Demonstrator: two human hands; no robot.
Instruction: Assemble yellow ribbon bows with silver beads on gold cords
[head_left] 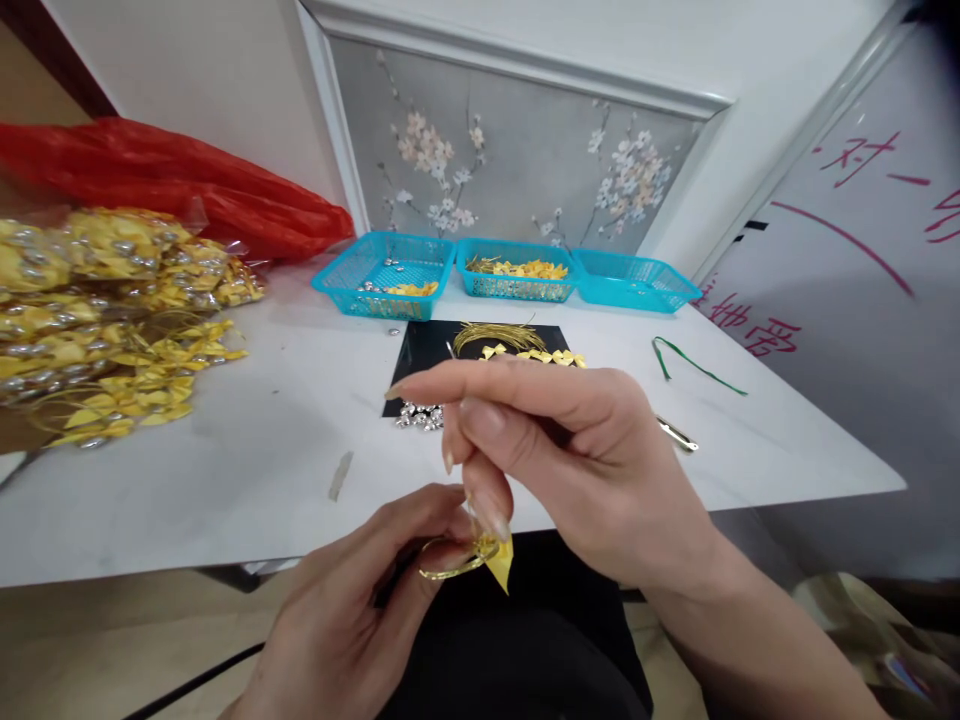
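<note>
Left hand [352, 595] clamps gold cord [450, 574] by yellow ribbon [500, 568] at six o'clock, right hand [577, 470] pinched together; apparent fastening next needs steadiness

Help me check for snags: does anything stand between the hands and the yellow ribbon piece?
Nothing visible does: the left hand holds the gold cord beside the yellow ribbon piece, and the right hand is right at that piece, apparently touching it.
</note>
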